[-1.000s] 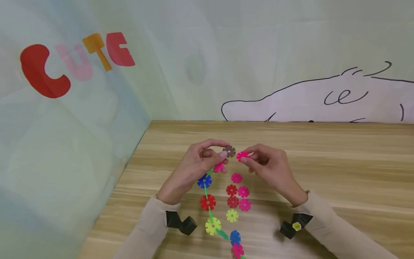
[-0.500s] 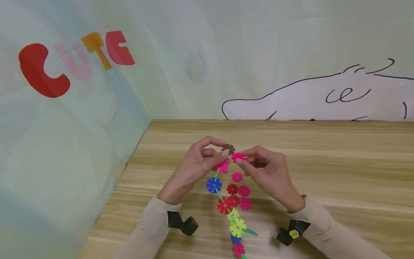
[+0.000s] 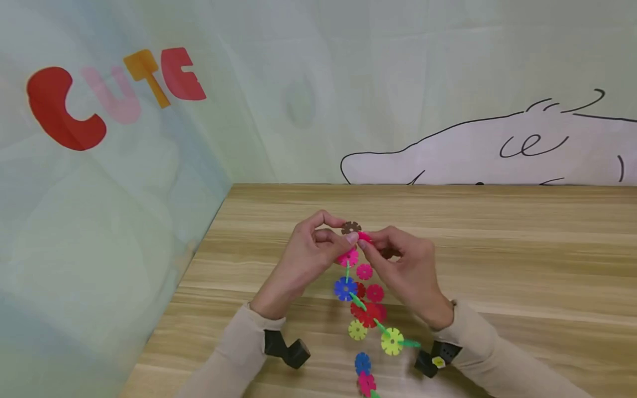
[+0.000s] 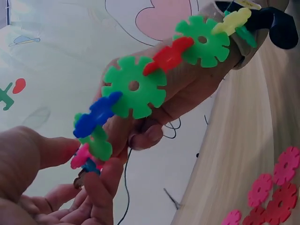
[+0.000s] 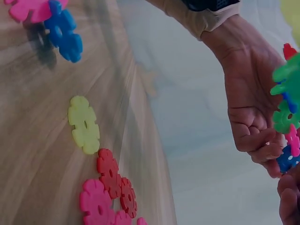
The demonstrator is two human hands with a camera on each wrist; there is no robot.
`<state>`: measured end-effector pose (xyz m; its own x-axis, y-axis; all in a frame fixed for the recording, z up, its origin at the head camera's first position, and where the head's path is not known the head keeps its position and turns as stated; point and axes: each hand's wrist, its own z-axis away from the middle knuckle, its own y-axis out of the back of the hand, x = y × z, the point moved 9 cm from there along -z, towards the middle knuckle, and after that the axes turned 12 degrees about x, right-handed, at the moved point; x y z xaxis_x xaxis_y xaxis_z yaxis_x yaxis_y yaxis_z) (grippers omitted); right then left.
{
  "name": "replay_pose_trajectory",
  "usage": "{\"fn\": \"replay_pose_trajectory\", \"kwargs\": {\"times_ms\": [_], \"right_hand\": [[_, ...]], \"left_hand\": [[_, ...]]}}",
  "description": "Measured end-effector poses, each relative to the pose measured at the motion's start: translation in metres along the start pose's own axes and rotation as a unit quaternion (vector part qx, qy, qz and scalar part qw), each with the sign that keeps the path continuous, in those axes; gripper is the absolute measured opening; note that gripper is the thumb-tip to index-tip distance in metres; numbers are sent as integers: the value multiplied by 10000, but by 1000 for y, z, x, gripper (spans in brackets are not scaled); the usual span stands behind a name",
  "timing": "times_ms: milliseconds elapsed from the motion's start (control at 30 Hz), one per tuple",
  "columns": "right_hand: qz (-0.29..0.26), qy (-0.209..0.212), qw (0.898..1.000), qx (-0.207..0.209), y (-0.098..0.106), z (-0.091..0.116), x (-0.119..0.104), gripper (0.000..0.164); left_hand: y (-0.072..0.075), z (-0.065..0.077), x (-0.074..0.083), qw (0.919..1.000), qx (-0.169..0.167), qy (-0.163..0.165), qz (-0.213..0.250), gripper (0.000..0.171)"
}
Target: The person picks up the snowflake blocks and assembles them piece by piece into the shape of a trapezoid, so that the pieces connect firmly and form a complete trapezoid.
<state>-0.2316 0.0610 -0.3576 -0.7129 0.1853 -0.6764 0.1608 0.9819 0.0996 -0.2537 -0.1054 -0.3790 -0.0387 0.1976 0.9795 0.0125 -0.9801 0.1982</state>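
Note:
In the head view my left hand point(image 3: 316, 251) pinches the top of a chain of slotted flower-shaped plastic discs, near its brown disc point(image 3: 351, 227). Thumb and fingertips of my right hand point(image 3: 410, 271) pinch a pink disc point(image 3: 365, 237), held nearly edge-on right at the brown one. Below the hands hangs the chain, with a blue disc point(image 3: 345, 289), a red disc point(image 3: 369, 314) and a yellow disc point(image 3: 392, 341) joined by green discs point(image 4: 133, 86). My left fingertips partly hide the join; the left wrist view shows another blue disc point(image 4: 91, 166) close by there.
On the wooden table point(image 3: 522, 265) lie loose pink discs point(image 3: 375, 293), red discs point(image 5: 108, 173) and a yellow-green disc point(image 3: 357, 330), partly behind the hanging chain. Nearer the front edge, a blue disc point(image 3: 363, 363) is joined to a pink disc point(image 3: 367, 382). Printed cloth walls point(image 3: 278, 110) stand behind and left.
My right hand has moved left, bringing the pink disc up to the brown one and turning it edge-on. The chain's lower end has swung to the right, over the loose discs.

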Motion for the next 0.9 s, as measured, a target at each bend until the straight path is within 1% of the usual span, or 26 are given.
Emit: {"fn": "replay_pose_trajectory", "kwargs": {"times_ms": [133,300,400,500,633,700,767,800,833,900], "right_hand": [[175,156,9997,11,-3,-1,-2,15],[324,243,9992,-59,-6,0,1,16],[309,61,9993,-200,-6,-1,5,20],[203,-141,9986,-476,-10,-2,10,22],[59,-423,9962,-757,-10,-1,24,19],[150,-652,9942,-846,-9,1,35,19],[423,-983,9890,-1019,-8,4,48,19],[597,-1183,9844,-1160,-9,7,56,18],[779,-1368,9785,-1335,-10,10,63,18],[1144,-1671,9629,-1781,-14,18,77,18]], "left_hand": [[-2,0,0,9999,79,-128,19,31],[2,-2,-4,9999,156,36,39,31],[4,-4,-3,9998,137,133,-95,34],[11,-4,-2,9994,154,117,-285,37],[21,-6,1,9987,307,1,-415,39],[25,-7,1,9983,407,-17,-420,39],[28,-8,2,9982,460,-17,-376,40],[29,-9,2,9983,469,-21,-354,40],[29,-9,1,9983,479,3,-329,39],[30,-10,0,9984,484,39,-302,39]]}}
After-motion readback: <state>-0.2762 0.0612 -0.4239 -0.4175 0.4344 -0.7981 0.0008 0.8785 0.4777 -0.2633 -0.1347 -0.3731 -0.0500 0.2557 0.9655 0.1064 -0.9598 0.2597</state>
